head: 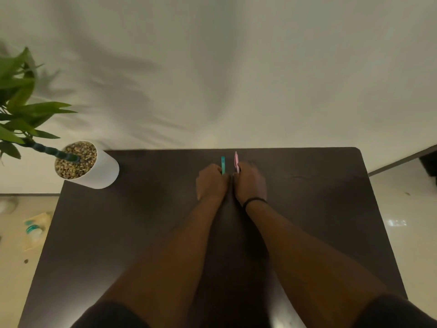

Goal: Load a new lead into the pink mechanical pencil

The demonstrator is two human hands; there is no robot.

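Both hands rest side by side at the far middle of the dark table (142, 233), knuckles touching or nearly so. Left hand (211, 182) is curled into a fist around a teal stick-shaped item (223, 164), only its far end showing; could be a lead case or a second pencil, cannot tell. Right hand (250, 182), with a black band (254, 200) at the wrist, is closed around the pink mechanical pencil (236, 159), which points away from the body with its far end poking past the fingers.

Handling notes, as judgement: pencil is light, rigid plastic, smooth enough to roll or slip. Best held mid-barrel with the end cap left free to pull off. Leads are thin and brittle; pinch gently and feed straight, no side load. No loose lead visible. Loading seems not yet begun.

White plant pot (99, 171) stands on the far-left table corner, well apart.
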